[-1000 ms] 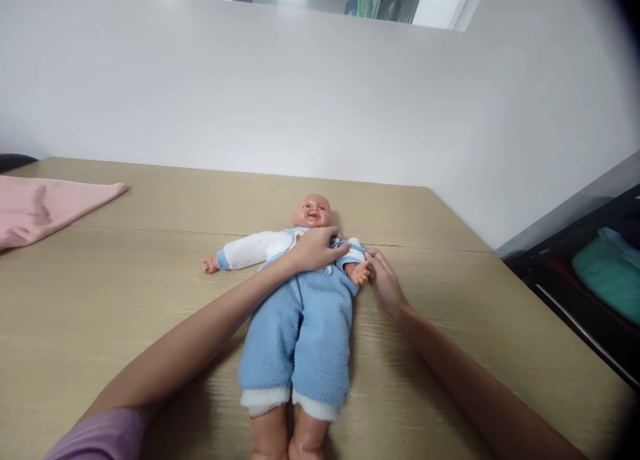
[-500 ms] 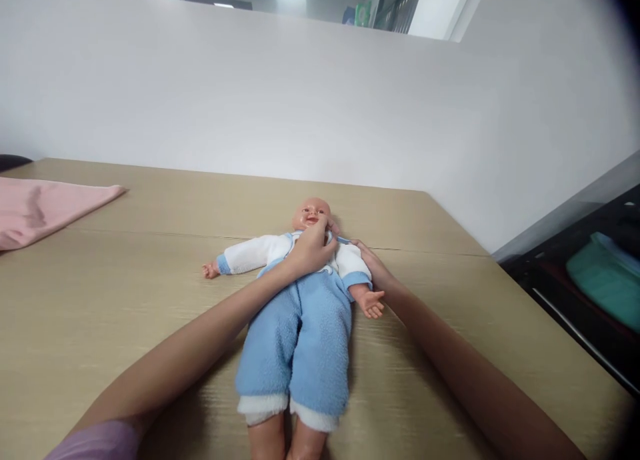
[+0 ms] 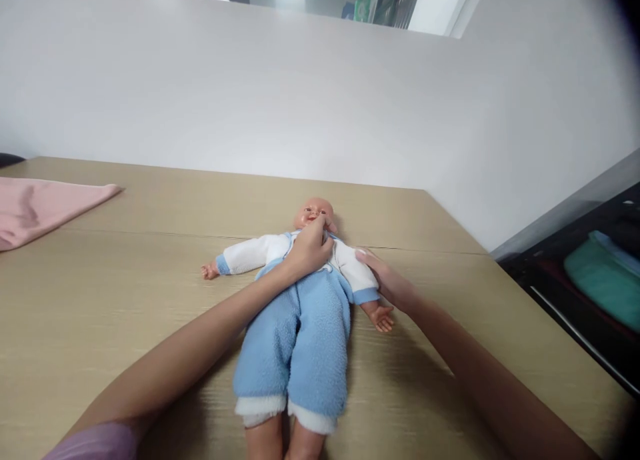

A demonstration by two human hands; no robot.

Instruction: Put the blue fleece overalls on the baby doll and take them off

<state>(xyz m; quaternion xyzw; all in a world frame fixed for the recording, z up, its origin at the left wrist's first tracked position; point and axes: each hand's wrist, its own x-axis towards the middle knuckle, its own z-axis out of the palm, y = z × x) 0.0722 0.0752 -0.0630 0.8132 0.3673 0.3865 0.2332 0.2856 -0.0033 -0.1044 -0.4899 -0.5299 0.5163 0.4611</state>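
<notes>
A baby doll [image 3: 293, 340] lies on its back on the table, dressed in a white top with blue cuffs and fuzzy blue trousers. At its neck my left hand [image 3: 311, 247] is closed on the collar of the doll's top, covering part of the chest; what its fingertips pinch is partly hidden. My right hand [image 3: 383, 273] holds the doll's sleeve [image 3: 356, 267] on the right side, thumb on top and the other fingers mostly behind it. The doll's small hand sticks out of that cuff, palm up.
A pink cloth [image 3: 45, 207] lies on the wooden table [image 3: 125, 300] at the left. A pale wall [image 3: 250, 93] rises behind the table's far edge. Beyond the right edge, a teal item [image 3: 605, 280] sits in something dark.
My right hand has shifted from the doll's shoulder down and outward along the sleeve. The doll's arm there has swung outward and its sleeve lies straighter. My left hand stays at the neck.
</notes>
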